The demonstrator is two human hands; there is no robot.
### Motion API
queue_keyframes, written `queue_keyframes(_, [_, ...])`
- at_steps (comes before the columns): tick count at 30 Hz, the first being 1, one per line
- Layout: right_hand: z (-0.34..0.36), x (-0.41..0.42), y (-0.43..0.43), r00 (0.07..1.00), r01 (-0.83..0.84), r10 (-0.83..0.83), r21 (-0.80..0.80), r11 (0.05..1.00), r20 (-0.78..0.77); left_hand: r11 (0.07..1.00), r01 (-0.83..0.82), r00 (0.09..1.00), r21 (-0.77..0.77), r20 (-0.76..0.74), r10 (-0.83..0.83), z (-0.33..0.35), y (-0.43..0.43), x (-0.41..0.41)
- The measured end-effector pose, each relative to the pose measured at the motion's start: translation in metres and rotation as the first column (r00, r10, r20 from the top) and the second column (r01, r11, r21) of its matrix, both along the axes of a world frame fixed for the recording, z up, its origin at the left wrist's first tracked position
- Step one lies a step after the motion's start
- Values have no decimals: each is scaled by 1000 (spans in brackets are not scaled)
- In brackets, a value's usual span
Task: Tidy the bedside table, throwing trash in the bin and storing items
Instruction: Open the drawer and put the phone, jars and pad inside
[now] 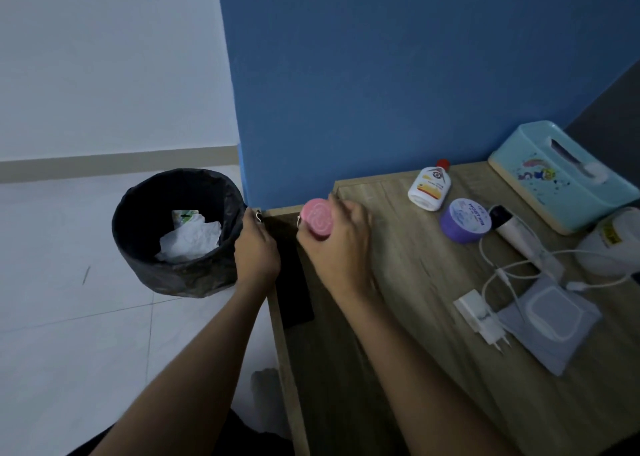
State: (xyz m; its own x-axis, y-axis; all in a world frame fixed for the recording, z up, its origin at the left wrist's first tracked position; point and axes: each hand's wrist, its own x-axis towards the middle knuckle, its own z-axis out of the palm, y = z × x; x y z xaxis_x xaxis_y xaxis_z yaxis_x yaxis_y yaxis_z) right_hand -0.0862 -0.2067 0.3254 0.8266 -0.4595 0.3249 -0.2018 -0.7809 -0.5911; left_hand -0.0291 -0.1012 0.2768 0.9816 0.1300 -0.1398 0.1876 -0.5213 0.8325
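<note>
My right hand (341,237) has its grip closed around a pink jar (317,222), fingers wrapped round the side, lid facing up at me, above the bench's (408,282) left corner. My left hand (256,247) is at the bench edge beside the bin (180,233); its fingers curl away from view, so I cannot tell whether that grip holds anything, though something small and metallic shows at the fingertips.

The bin stands on the floor just beside the bench, with crumpled white paper (190,239) inside. Well to the right lie a white bottle (429,188), a purple tub (465,220), a charger (481,320) with tangled cable, a wipes pack (550,320) and a tissue box (561,175).

Risks, as I judge them: the jar is no trash, yet it hangs near the bin, so a loose hold could drop it in. Reaching back, my forearm could snag the cable and drag the charger off.
</note>
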Motion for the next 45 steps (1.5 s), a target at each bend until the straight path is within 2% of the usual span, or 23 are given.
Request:
queue_keyframes(2, [-20, 2, 9, 997, -24, 29, 81, 996, -66, 1000, -5, 1000, -6, 7, 5, 1, 0, 0])
queue_keyframes(9, [-94, 7, -1, 960, 53, 10, 219, 974, -280, 1000, -12, 1000, -4, 10, 12, 3, -1, -2])
queue_keyframes(13, [-117, 19, -1, 928, 63, 19, 208, 976, -373, 1000, -17, 1000, 1, 3, 17, 2, 0, 0])
queue_keyframes(22, [-139, 24, 4, 909, 89, 66, 344, 935, -413, 1000, -10, 1000, -11, 29, 11, 4, -1, -2])
queue_keyframes(31, [-150, 15, 3, 934, 19, 88, 292, 956, -346, 1000, -11, 1000, -4, 9, 11, 4, -1, -1])
queue_keyframes(35, [-131, 17, 1, 938, -26, 115, 263, 964, -328, 1000, -8, 1000, 0, 16, 8, 4, -2, -1])
queue_keyframes(37, [-109, 17, 2, 967, -66, 102, 155, 986, -233, 1000, 1, 1000, 4, 30, -1, 3, -1, 0])
queue_keyframes(40, [-63, 13, 6, 997, -73, 72, 59, 996, 17, 1000, 9, 999, 1, 41, -9, 2, -1, 0])
queue_keyframes(42, [-32, 11, -2, 989, -58, 51, 43, 997, 139, 1000, 7, 999, 3, 39, -7, 0, -1, 0])
queue_keyframes(45, [4, 10, -33, 972, -33, 24, 32, 999, 235, 1000, 13, 1000, 5, 20, -13, -5, 0, 2])
